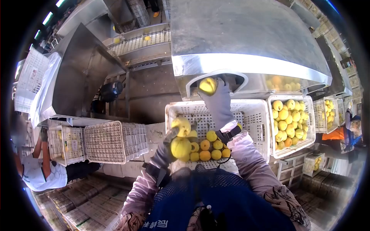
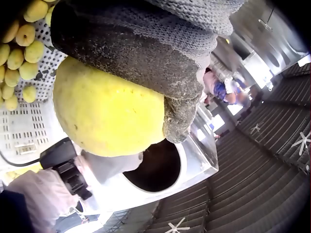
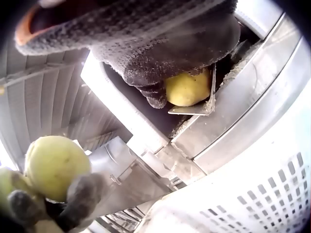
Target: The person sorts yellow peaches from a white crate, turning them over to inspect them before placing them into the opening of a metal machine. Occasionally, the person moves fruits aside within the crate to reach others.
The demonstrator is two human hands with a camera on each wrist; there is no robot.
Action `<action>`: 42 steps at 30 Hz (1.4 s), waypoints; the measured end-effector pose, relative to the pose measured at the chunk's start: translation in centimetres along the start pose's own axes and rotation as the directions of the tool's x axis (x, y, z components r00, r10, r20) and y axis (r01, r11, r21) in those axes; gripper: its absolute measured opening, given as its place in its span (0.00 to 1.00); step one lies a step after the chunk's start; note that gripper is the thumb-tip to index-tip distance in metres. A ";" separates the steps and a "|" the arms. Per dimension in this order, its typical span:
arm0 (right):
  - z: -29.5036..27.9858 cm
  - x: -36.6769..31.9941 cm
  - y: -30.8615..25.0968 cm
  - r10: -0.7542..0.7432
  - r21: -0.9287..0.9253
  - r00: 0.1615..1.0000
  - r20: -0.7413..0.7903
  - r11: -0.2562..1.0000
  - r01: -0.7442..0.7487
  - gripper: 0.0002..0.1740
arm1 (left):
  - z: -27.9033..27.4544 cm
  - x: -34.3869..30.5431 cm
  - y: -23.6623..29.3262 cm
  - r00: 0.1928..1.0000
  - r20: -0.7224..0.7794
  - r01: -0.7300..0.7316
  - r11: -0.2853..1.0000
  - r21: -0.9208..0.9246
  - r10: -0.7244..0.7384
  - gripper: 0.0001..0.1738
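Note:
Both hands wear grey gloves. My left hand (image 1: pixel 165 151) holds two yellow peaches over the near left part of a white crate (image 1: pixel 256 115); one large yellow peach (image 2: pixel 109 109) fills the left wrist view under the dark glove fingers. My right hand (image 1: pixel 219 102) reaches forward over the crate and grips another yellow peach (image 1: pixel 208 85) at the rounded opening of a steel machine (image 1: pixel 250 57). In the right wrist view that peach (image 3: pixel 187 90) shows below the glove, beside a small metal plate (image 3: pixel 192 110). Several loose peaches (image 1: pixel 205 155) lie in the crate's near end.
On the right stands a second white crate (image 1: pixel 270 129) full of peaches, with more crates beyond. An empty-looking crate (image 1: pixel 104 142) lies to the left, near a person (image 1: pixel 40 173) in a white top. A dark motor (image 1: pixel 111 91) sits under the steel chute (image 1: pixel 73 77).

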State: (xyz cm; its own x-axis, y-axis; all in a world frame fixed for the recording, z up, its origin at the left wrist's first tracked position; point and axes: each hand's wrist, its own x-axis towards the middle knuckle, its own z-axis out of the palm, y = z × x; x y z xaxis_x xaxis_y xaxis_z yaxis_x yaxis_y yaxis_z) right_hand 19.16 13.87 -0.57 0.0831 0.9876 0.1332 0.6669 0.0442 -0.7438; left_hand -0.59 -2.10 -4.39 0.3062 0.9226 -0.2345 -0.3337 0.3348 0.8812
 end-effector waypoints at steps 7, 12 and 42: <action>-1.1 3.6 -2.9 -0.002 0.018 1.000 -0.027 1.000 0.003 0.23 | 0.4 0.8 0.8 0.982 0.063 0.184 0.856 -0.484 -0.176 0.39; -6.1 -2.5 -2.9 0.120 0.420 0.876 0.467 0.841 -0.340 0.49 | 0.1 2.2 3.1 0.982 0.135 0.174 0.920 -0.351 -0.134 0.31; -2.2 -3.0 0.1 -0.092 0.067 0.991 0.093 0.994 0.086 0.37 | 0.4 4.8 4.8 0.981 0.171 0.098 0.995 -0.015 -0.094 0.26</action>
State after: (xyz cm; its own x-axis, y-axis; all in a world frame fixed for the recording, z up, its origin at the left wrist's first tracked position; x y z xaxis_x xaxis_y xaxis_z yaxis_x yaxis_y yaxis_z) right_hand 20.59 10.54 0.34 -0.0477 0.9891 0.1395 0.6204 0.1388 -0.7719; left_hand -0.40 3.83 -1.14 0.4843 0.8405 -0.2429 -0.3154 0.4267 0.8476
